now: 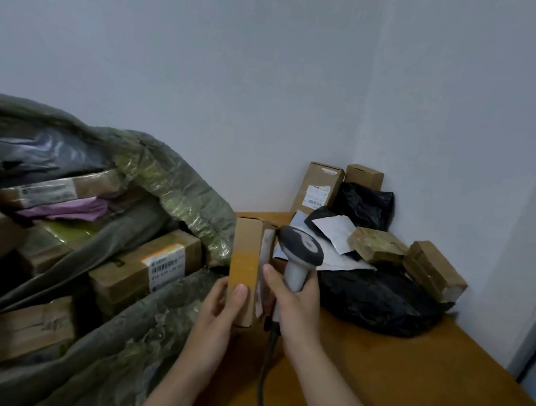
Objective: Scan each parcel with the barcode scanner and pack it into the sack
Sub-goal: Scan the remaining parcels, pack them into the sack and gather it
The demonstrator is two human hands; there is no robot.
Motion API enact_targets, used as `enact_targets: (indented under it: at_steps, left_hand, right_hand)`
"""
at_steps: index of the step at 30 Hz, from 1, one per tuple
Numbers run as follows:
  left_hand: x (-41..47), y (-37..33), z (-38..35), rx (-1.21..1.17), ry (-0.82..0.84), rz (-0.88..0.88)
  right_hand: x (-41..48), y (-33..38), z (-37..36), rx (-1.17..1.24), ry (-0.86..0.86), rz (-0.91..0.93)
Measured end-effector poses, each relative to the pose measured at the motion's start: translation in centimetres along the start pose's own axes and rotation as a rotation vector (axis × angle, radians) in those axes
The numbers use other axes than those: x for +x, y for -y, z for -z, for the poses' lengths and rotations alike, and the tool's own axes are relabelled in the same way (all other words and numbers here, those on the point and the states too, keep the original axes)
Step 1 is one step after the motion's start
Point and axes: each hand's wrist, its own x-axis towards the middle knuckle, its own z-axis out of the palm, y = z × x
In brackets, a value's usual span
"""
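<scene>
Now L hand [220,309] grips upright parcel [245,249]; R hand [298,300] grips scanner [301,248] aimed left.

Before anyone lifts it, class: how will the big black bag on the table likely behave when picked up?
The big black bag would probably sag and change shape: its wrinkled film slumps flat on the table. Its shiny plastic may be slippery, so a pinch could slide. It probably won't roll or tip, since it lies low and wide.

Parcel sorting room, labelled cardboard parcels [319,188] piled on wooden table [406,380], stuffed sack [171,174]
</scene>
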Motion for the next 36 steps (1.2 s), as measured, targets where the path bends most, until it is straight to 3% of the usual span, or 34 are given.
enact_targets:
  at_steps: [6, 16, 21, 28, 36]
  left_hand:
    - [1.0, 0.0, 2.0, 0.050, 0.060, -0.072]
    - [1.4, 0.6, 3.1, 0.109, -0.275, -0.247]
    - [1.6, 1.0, 3.2, 0.166, -0.388, -0.322]
    - [1.6, 1.1, 3.4, 0.272, -0.399, -0.395]
    - [2.2, 1.4, 4.0, 0.348, -0.521, -0.416]
  right_hand:
    - [-0.2, -1.1, -1.3, 0.024, -0.040, -0.054]
    - [-0.5, -1.4, -0.7, 0.136, -0.024, -0.124]
    - [-1.0, -0.9, 0.4, 0.216, 0.198, -0.171]
    - [-1.9, 0.0, 0.6, 0.202, 0.471, -0.282]
    - [-1.7, 0.3, 1.1, 0.097, 0.510, -0.331]
